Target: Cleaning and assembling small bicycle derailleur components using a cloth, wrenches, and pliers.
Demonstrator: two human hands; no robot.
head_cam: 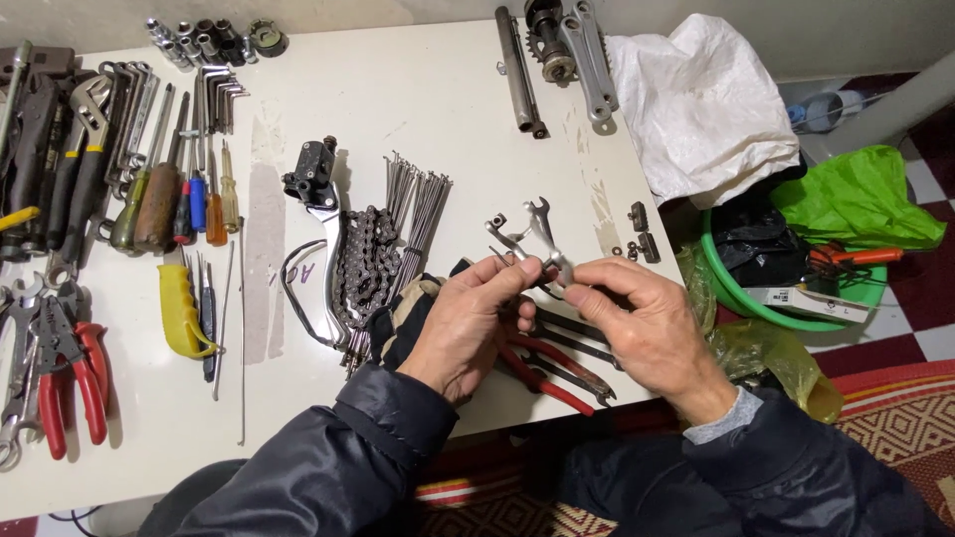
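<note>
- Your left hand [468, 323] and right hand [642, 323] meet just above the table's near edge, fingers pinched shut from both sides on a small metal brake part [527, 237].
- Under your hands lie red-handled pliers [557, 368] and a dark glove [403, 318], partly hidden by your left wrist.
- Just left, you have a bicycle chain [368, 261], a bundle of spokes [418, 204] and a brake lever [323, 224] crowded together.
- Farther left sit screwdrivers [179, 199] and a yellow-handled tool [181, 310].
- Beside the white table [438, 99], on your right, a green basin [736, 288] holds a black bag and an orange-handled tool [856, 259]; a white sack [701, 104] lies behind it.
</note>
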